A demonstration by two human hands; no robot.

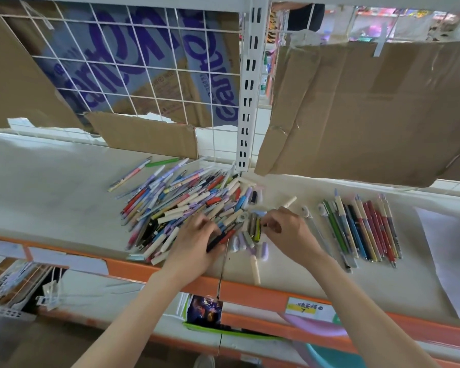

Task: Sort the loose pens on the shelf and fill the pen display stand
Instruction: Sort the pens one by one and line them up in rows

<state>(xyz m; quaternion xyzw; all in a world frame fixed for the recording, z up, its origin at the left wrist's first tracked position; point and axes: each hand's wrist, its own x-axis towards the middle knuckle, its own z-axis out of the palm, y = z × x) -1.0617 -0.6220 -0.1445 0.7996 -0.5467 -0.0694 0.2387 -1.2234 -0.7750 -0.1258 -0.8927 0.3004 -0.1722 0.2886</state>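
A big heap of loose pens (175, 205) in many colours lies on the white shelf (51, 187). To its right a sorted row of pens (361, 229) lies side by side. My left hand (194, 245) reaches into the heap's near edge and grips a black pen (217, 241). My right hand (290, 232) is just right of the heap, its fingers curled round a small group of dark and yellow-green pens (256, 227). Loose white and lilac caps (250, 243) lie between my hands. No pen display stand is in sight.
An orange shelf edge (250, 288) runs along the front, with a yellow price label (307, 308). Cardboard sheets (369, 107) and a white wire grid (133, 70) form the back wall. A white upright post (247, 102) stands behind the heap. White paper (452, 256) lies at the far right.
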